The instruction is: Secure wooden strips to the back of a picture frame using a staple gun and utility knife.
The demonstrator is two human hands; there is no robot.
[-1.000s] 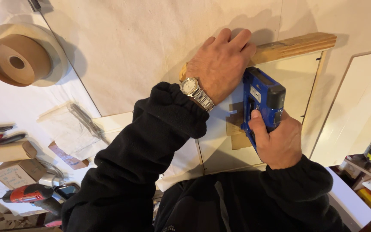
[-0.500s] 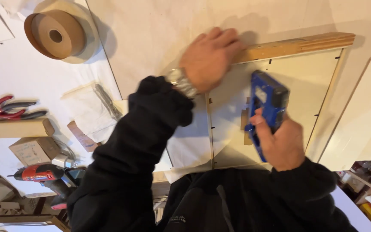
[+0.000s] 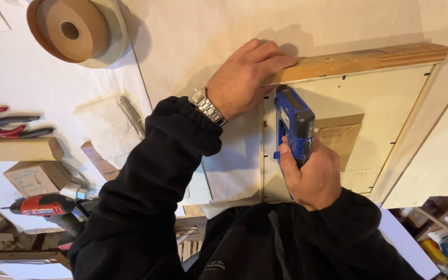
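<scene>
Staple gun, blue with a dark top, sits in the right hand, whose fingers are wrapped tight around its grip. Its nose rests against the back of a wooden frame, close under the top bar and just beside the pale upright slat at the frame's left edge. The frame lies flat on the white worktable, showing its cream backing board with a brown paper patch near the middle.

The left hand lies palm down over the frame's upper left corner, fingers held together and stretched along the wooden top bar, pressing on it without gripping anything. A metal wristwatch shows at the cuff of the black sleeve.

To the left on the table, a big roll of brown paper tape lies near the top edge. Red-handled pliers lie at the far left. A red cordless drill lies lower down, beside a small cardboard box. A clear plastic bag lies between the tape roll and the sleeve.
</scene>
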